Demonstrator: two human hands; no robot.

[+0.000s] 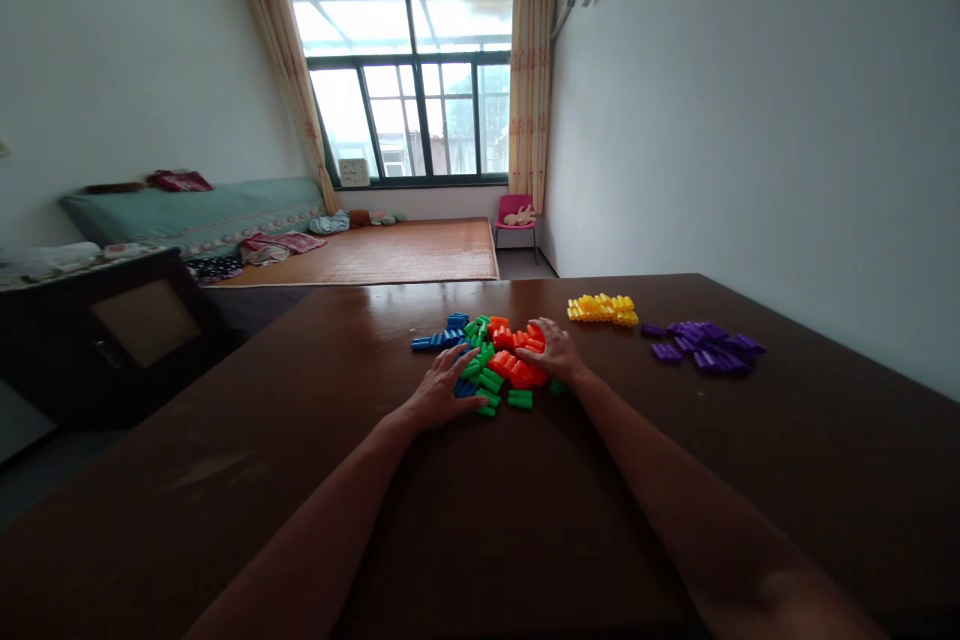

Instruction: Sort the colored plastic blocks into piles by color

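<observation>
Several small ribbed plastic pieces lie in a mixed pile on the dark brown table [315, 400]. Orange pieces [517, 367] are at the pile's right, green pieces [491, 380] run through its middle, and blue pieces [439, 341] are at its left. My left hand [446, 388] rests at the left side with fingers spread, touching or just over green and blue pieces. At the right side, my right hand [555, 350] has its fingers apart against the orange pieces. A green piece shows partly beneath my right wrist. Neither hand visibly grips a piece.
Yellow pieces [602, 309] form a group toward the table's far side. Purple pieces [705, 346] lie heaped farther right. Beyond the table stand a bed [420, 250], a pink chair [515, 210] and a dark cabinet [112, 320]. A white wall [750, 120] rises on the right.
</observation>
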